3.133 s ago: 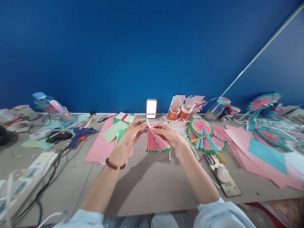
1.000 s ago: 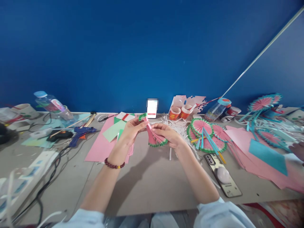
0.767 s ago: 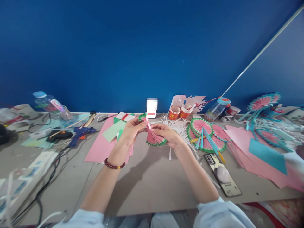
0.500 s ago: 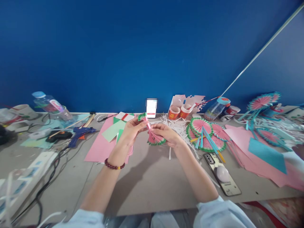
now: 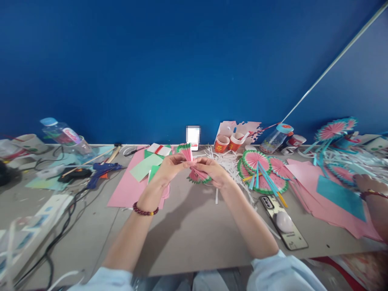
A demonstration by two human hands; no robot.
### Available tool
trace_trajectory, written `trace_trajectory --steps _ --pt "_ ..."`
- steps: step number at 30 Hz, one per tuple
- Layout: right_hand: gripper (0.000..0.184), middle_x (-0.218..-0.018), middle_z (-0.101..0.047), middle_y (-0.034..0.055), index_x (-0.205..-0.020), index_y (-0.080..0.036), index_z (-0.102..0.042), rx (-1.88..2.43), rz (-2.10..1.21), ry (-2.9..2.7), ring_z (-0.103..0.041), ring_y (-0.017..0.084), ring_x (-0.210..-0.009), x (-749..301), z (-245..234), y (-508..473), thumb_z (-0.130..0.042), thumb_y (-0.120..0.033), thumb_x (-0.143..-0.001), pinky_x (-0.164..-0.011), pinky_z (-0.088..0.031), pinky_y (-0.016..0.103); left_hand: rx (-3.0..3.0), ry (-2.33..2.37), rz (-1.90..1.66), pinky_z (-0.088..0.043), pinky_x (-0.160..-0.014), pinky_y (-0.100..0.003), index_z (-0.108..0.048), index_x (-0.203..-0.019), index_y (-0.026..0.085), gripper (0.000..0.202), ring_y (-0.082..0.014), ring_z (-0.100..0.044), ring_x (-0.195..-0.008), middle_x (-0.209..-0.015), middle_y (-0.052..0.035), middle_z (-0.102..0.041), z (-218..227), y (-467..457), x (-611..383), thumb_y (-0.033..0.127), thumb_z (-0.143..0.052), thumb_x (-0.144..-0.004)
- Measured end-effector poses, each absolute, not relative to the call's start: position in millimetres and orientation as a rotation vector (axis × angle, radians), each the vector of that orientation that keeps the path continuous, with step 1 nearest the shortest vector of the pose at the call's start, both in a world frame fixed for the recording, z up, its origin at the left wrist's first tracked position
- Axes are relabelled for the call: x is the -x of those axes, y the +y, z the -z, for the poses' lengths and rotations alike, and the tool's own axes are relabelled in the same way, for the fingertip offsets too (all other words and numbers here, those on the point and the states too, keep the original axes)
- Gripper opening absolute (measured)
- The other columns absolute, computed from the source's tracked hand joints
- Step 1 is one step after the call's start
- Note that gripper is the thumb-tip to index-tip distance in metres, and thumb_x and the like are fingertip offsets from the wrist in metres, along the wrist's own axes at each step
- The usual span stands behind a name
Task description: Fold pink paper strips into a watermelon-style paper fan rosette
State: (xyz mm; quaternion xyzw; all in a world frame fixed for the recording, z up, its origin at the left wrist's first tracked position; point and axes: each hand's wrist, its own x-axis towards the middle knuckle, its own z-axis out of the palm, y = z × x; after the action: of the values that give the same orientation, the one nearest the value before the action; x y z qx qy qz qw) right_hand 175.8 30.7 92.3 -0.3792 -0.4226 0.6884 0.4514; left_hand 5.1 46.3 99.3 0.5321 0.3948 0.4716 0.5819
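Note:
A pleated paper fan (image 5: pixel 198 176), pink with green edges like a watermelon, is pinched at its narrow middle between both hands above the table. My left hand (image 5: pixel 172 166) has its fingers closed on the fan from the left. From the right, my right hand (image 5: pixel 212 169) grips it with thumb and fingers close to the left fingertips. One pleated part flares upward and the other spreads below the fingers. Behind the fan a lit phone (image 5: pixel 193 137) leans against the blue wall.
Finished watermelon fans (image 5: pixel 257 163) and a phone in a patterned case (image 5: pixel 285 226) lie at right. Red paper cups (image 5: pixel 222 143) stand behind white paper strips. Leftward are pink sheets (image 5: pixel 124 190), a blue glue gun (image 5: pixel 104 171) and a power strip (image 5: pixel 39 226). Another person's hand (image 5: pixel 365 184) rests far right.
My hands have drawn closer together at the fan's middle, and its upper part now stands more upright. Another person's hand and forearm have come further into view at the right.

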Motion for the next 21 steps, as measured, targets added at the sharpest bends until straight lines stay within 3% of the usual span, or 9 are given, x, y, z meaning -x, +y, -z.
trace_trajectory --steps 8,13,21 --pt "0.025 -0.082 -0.066 -0.0005 -0.083 -0.02 -0.069 0.911 -1.71 -1.103 -0.058 0.007 -0.065 -184.0 -94.0 31.5 -0.081 -0.028 -0.063 -0.059 -0.045 0.018 -1.184 0.971 -1.179 -0.048 -0.063 -0.025 -0.072 -0.066 0.016 0.026 -0.0105 -0.055 -0.059 -0.066 -0.0019 -0.067 -107.0 44.1 -6.5 0.029 -0.086 -0.048" --pt "0.022 -0.08 -0.064 -0.0003 -0.083 -0.02 -0.068 0.883 -1.742 -1.137 -0.058 0.007 -0.066 -187.0 -92.4 32.3 -0.078 -0.029 -0.066 -0.06 -0.045 0.019 -1.133 0.949 -1.188 -0.052 -0.069 -0.028 -0.072 -0.067 0.014 0.026 -0.0117 -0.059 -0.062 -0.066 -0.0021 -0.066 -105.7 46.2 -6.5 0.033 -0.084 -0.053" --pt "0.02 -0.078 -0.063 -0.0013 -0.085 -0.02 -0.067 0.864 -1.733 -1.19 -0.057 0.008 -0.068 -189.4 -91.9 32.7 -0.076 -0.028 -0.068 -0.064 -0.046 0.02 -0.98 0.909 -1.208 -0.054 -0.066 -0.027 -0.067 -0.06 0.014 0.027 -0.0097 -0.058 -0.06 -0.062 0.0019 -0.062 -110.0 44.3 -7.5 0.028 -0.087 -0.048"
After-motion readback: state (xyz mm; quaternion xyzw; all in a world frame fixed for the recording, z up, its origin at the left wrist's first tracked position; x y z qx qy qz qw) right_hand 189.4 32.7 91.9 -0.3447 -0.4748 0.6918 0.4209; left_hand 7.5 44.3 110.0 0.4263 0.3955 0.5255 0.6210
